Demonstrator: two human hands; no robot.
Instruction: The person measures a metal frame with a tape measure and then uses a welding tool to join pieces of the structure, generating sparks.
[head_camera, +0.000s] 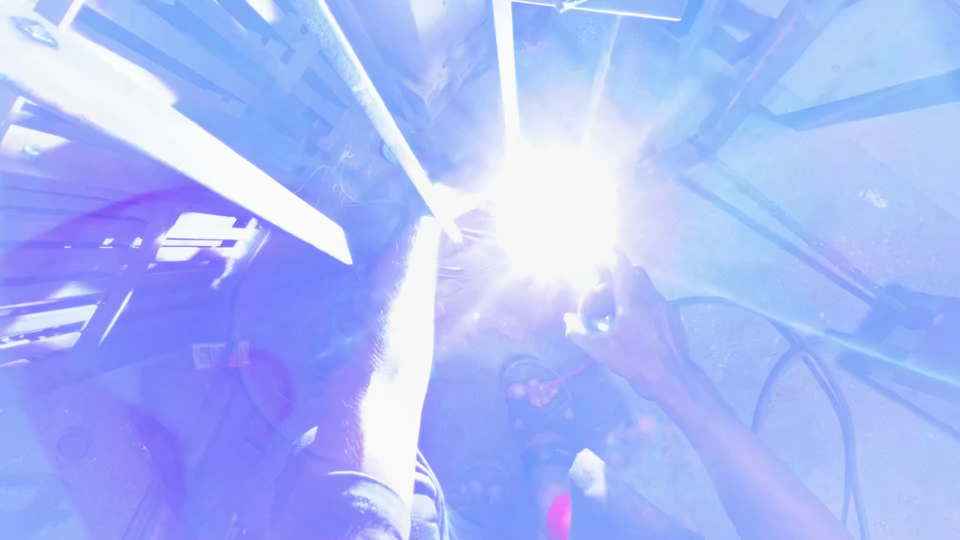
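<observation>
A blinding white-blue welding flash (555, 205) fills the middle of the view where thin metal bars (400, 140) meet. My left forearm (400, 350) reaches up from the bottom toward the flash, and the glare hides its hand. My right hand (635, 335) is just below and right of the flash, with its fingers curled around a small rounded tool handle (598, 318). A thin red lead (572, 376) trails down from it. Glare washes out the tip of the tool.
A broad flat metal bar (200, 160) slants across the upper left over a frame of thinner bars. My sandalled foot (535, 392) rests on the ground below the hands. Dark cables (800, 380) loop over the concrete floor at right, beside more metal framing (800, 250).
</observation>
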